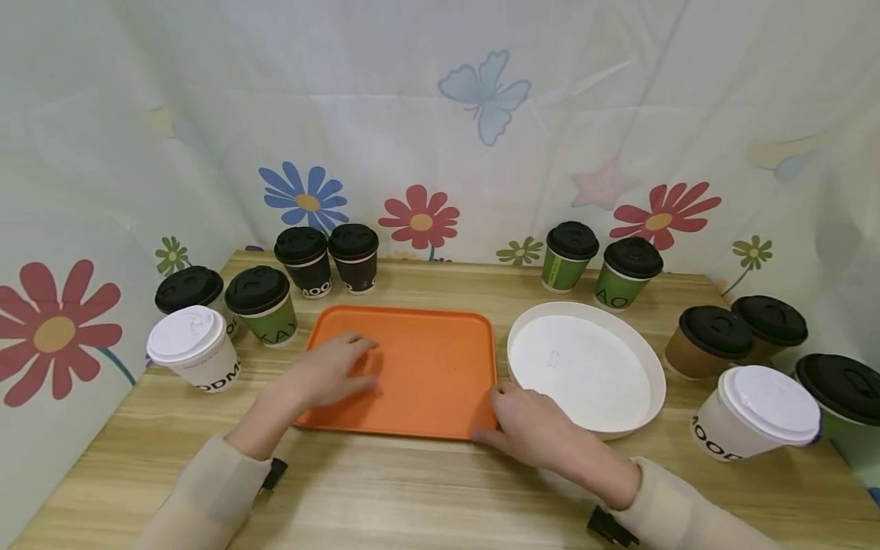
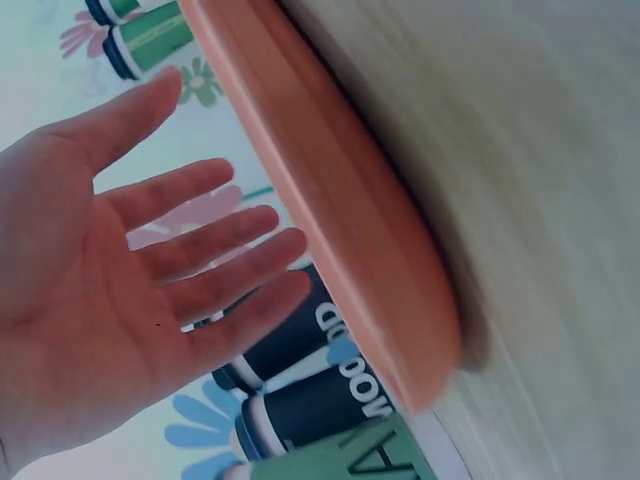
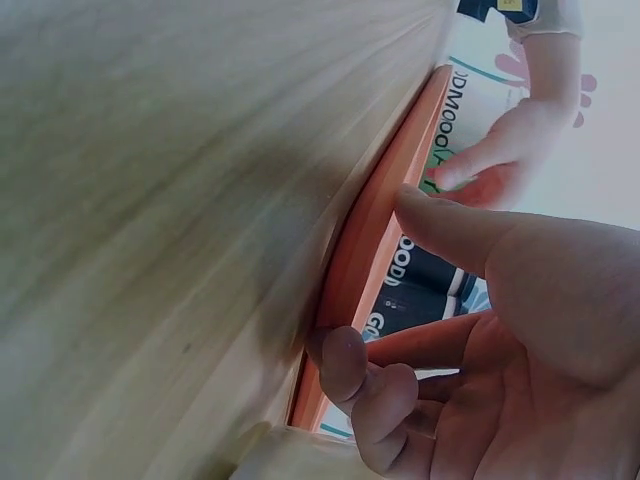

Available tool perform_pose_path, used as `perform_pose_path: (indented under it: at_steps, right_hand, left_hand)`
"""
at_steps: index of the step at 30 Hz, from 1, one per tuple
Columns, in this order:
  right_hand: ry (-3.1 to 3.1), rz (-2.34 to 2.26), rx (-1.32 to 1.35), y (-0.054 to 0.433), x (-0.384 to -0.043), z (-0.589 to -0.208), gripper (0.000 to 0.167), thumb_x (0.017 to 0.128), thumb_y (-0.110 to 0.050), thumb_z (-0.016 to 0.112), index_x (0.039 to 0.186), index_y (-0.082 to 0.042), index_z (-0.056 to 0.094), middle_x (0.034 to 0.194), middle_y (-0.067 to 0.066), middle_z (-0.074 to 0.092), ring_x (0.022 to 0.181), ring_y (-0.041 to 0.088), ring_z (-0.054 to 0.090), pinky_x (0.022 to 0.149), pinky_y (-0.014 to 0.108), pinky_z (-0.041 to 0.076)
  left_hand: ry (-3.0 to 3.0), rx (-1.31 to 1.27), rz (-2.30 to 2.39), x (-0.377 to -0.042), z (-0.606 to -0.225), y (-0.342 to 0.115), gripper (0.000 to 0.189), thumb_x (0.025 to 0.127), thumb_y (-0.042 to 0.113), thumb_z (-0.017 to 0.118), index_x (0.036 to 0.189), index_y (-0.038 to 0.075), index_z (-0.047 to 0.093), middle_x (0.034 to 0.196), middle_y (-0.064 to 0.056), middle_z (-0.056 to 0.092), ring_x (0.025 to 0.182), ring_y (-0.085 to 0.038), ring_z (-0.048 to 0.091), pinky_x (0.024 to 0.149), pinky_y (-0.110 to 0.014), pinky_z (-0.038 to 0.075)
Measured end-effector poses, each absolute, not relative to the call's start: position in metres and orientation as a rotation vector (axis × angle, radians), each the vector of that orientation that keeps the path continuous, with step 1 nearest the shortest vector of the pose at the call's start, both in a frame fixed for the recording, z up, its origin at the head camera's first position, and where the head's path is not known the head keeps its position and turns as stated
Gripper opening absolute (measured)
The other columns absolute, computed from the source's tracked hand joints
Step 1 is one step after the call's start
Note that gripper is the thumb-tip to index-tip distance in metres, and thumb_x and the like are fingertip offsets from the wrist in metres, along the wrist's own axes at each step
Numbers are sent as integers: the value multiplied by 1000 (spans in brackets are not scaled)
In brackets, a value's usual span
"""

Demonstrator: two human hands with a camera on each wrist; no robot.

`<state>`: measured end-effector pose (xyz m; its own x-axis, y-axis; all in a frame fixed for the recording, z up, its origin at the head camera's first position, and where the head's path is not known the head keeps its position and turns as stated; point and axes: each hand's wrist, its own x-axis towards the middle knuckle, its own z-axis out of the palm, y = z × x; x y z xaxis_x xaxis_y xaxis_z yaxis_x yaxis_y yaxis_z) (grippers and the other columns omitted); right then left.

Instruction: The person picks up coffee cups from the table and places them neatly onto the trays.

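An orange tray (image 1: 419, 367) lies flat on the wooden table. My left hand (image 1: 334, 370) hovers over the tray's left part, its fingers spread and nothing held; the left wrist view shows its palm (image 2: 100, 290) beside the tray rim (image 2: 330, 200). At the near right corner of the tray, my right hand (image 1: 529, 428) grips the edge. In the right wrist view the thumb (image 3: 450, 225) lies against the near rim and curled fingers (image 3: 375, 390) bend round the right side. Just right of the tray sits a round white tray (image 1: 584, 367), partly behind that hand.
Lidded paper cups stand around both trays: a white cup (image 1: 199, 351) and a green cup (image 1: 264, 305) at left, black cups (image 1: 354, 260) at back left, green cups (image 1: 567, 260) at back right, a brown cup (image 1: 704, 344) and another white cup (image 1: 752, 412) at right. A printed curtain (image 1: 412, 99) hangs behind.
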<state>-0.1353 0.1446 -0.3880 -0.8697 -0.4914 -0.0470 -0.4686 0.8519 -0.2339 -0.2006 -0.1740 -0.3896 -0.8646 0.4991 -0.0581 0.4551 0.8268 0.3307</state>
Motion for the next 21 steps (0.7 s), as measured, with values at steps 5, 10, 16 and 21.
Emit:
perform_pose_path:
  at_steps: [5,10,16,21]
  right_hand:
    - [2912,-352,-753,146,-135,-389,42,88,-39,83,91,-2,63,79,3,51,63,18,50,54,41,46]
    - [2914,-385,-752,148,-134,-390,38,88,-36,83,83,-7,60,75,0,48,61,17,48,52,38,44]
    - [2895,-407,-747,148,-135,-390,37,88,-36,83,85,-7,60,76,0,49,61,17,48,53,38,44]
    - [2893,-414,-762,148,-136,-390,38,88,-37,83,85,-7,60,77,-1,48,62,16,48,53,37,44]
  left_hand:
    - [2951,795,570,-198,-390,-184,49,97,26,74,136,-1,61,128,-18,60,115,-37,61,98,-53,50]
    - [3017,843,692,-195,-391,-193,39,97,23,75,127,0,66,120,-16,64,107,-35,64,91,-52,53]
    - [3040,837,794,-188,-393,-202,29,97,21,75,119,3,70,115,-11,69,100,-29,65,85,-47,55]
    - [3019,808,858,-181,-394,-211,28,96,19,75,119,3,70,116,-8,70,101,-27,64,86,-46,54]
